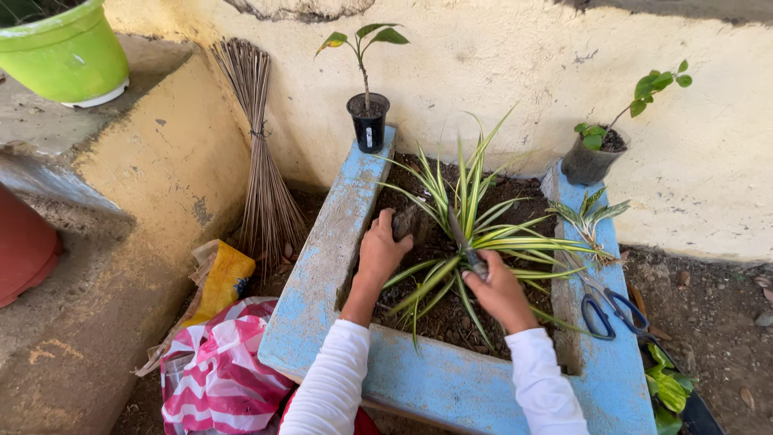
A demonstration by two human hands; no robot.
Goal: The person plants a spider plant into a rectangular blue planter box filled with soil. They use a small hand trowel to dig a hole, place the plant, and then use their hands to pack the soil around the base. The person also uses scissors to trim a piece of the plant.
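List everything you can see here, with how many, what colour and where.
planter box: one, blue concrete, centre, filled with soil
striped plant: one, green and cream, in the soil
black pot: one, with seedling, box's far left corner
grey pot: one, with seedling, far right corner
scissors: one, blue-handled, right rim
stick broom: one, brown, against wall
green pot: one, top left
striped bag: one, pink and white, ground left
left hand: on soil
right hand: holding a tool at the plant's base
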